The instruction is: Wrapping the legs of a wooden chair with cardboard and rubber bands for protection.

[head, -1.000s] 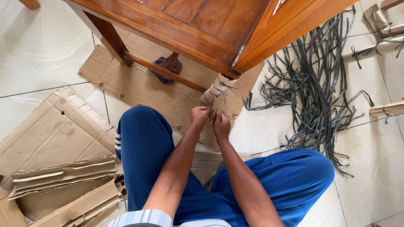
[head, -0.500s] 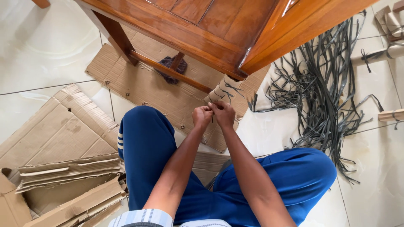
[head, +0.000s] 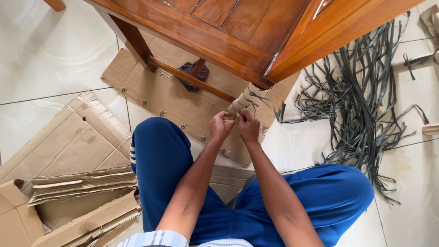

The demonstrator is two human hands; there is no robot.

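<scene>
L hand (head: pixel 221 126): fingers curled tight, pinching the dark strap end at the cardboard-wrapped leg; knuckles up, touching the R hand.
R hand (head: pixel 248 126): also clenched, gripping the same strap right beside the L; fingertips hidden, exact pinch can't tell.
Wrapped leg (head: pixel 247 98): corner leg of the wooden furniture, sleeved in corrugated cardboard, tilted in view, just above both hands; lower end hidden behind the fists.
Strap (head: pixel 257 97): thin dark band crossing the cardboard sleeve, ends sticking out to the side; part between the hands not visible.
Furniture (head: pixel 238 27): glossy orange-brown wood w/ panel top, fills upper frame; crossbar (head: pixel 192 78) running from a bare leg (head: pixel 132 39) toward the wrapped one.
Rag (head: pixel 194 73): dark cloth bunched under the crossbar, well apart from hands.
Strap pile (head: pixel 366 100): loose tangle of dark bands on the tile, to the R of the hands, near the R knee.
Cardboard sheet (head: pixel 155 91): flat on floor under the furniture, w/ small staples or scraps on it.
Cardboard stack (head: pixel 82 187): folded sheets + box pieces, L of the L knee.
Legs (head: pixel 164 155): blue trousers, knees spread either side of the arms.
Floor (head: pixel 50 59): pale glossy tile.
</scene>
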